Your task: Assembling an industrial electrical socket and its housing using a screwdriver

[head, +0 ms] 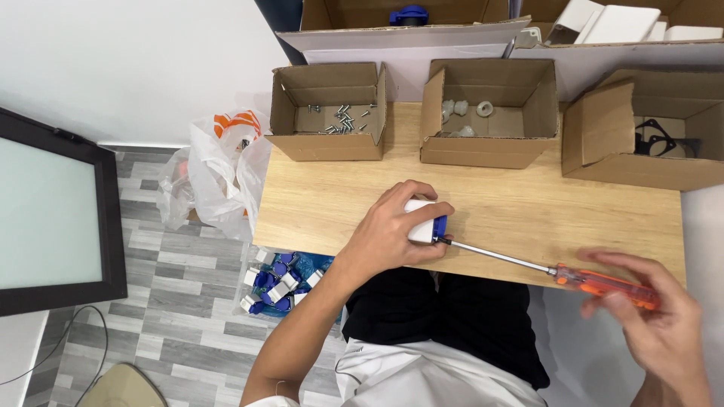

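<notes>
My left hand (392, 234) grips a small white and blue plastic part (424, 224) against the wooden table (528, 211) near its front edge. My right hand (656, 320) holds the orange handle of a screwdriver (603, 284), blurred with motion. Its long metal shaft runs left and its tip meets the blue end of the part.
Three open cardboard boxes stand along the table's back: one with screws (339, 119), one with white plastic rings (471, 113), one with black gaskets (664, 139). A bin of white and blue parts (277, 283) sits on the floor beside a plastic bag (219, 173). A monitor (53, 218) is at left.
</notes>
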